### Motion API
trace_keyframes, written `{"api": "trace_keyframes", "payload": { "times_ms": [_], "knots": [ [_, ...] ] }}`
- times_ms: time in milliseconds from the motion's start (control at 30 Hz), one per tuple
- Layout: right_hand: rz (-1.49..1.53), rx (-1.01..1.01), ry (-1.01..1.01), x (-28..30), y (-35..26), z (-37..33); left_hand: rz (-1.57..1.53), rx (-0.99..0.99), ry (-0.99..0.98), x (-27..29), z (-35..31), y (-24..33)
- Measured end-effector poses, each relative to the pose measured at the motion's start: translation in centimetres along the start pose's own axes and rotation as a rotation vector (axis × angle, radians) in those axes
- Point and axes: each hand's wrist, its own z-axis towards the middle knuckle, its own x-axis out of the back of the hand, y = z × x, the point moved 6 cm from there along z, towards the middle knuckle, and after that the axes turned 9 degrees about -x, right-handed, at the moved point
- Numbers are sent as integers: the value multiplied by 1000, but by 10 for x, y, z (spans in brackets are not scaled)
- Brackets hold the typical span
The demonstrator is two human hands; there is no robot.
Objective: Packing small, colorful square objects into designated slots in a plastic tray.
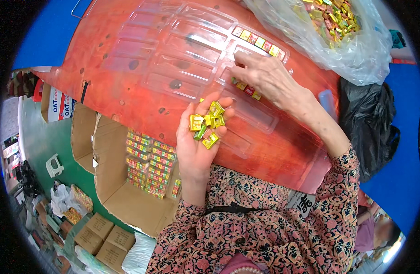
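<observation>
My left hand (198,132) is turned palm up and cupped around several small wrapped candies (209,121), mostly yellow with some green and a pinkish one. Over the clear plastic tray (185,54) on the red table, my right hand (267,80) is bent with its fingers curled down; whatever sits at the fingertips is hidden. Beneath that hand, a partly filled row of candies (249,89) lies in a long slot. Farther back, another slot holds a row of candies (259,41) in red, yellow, green and white.
A clear bag of loose candies (333,23) stands at the far right, with a black plastic bag (367,123) below it. Left of my body, an open cardboard box (123,201) holds packed rows of candies (150,164). A white stool (55,165) and closed cartons (100,233) are on the floor.
</observation>
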Motion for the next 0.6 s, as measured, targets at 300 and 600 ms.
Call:
{"api": "trace_keyframes", "payload": {
  "times_ms": [300, 600],
  "knots": [
    [75, 79, -33, -12, -2, 9, -68, 17, -23, 2, 4, 0],
    [290, 65, -5, -13, 2, 10, -135, 18, -39, 1, 4, 3]
  ]
}}
